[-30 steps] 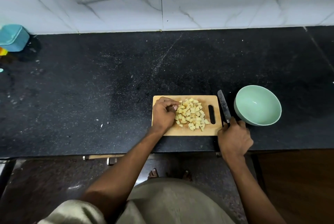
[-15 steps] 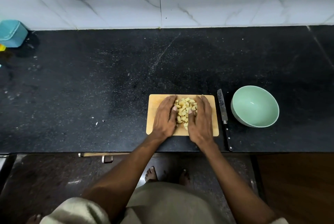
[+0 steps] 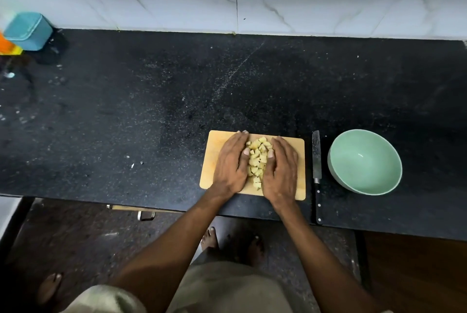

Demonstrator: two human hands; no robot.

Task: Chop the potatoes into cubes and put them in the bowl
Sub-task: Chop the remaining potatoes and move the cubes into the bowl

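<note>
Two hands are cupping a heap of potato cubes (image 3: 257,160) on a wooden cutting board (image 3: 299,161). Left hand (image 3: 231,165) and right hand (image 3: 281,170) are pressing in from either side, fingers straight and together. Pale yellow cubes are lying between them. Knife (image 3: 316,158) and empty green bowl (image 3: 365,161) are resting on the black bench (image 3: 151,110) to the right.

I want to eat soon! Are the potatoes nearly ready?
Nearly. Chopping looks done: the potato cubes sit piled on the cutting board, and the knife lies on the counter beside it. Right now the left hand and right hand press the pile together from both sides. Still left: the green bowl has nothing in it.
</note>
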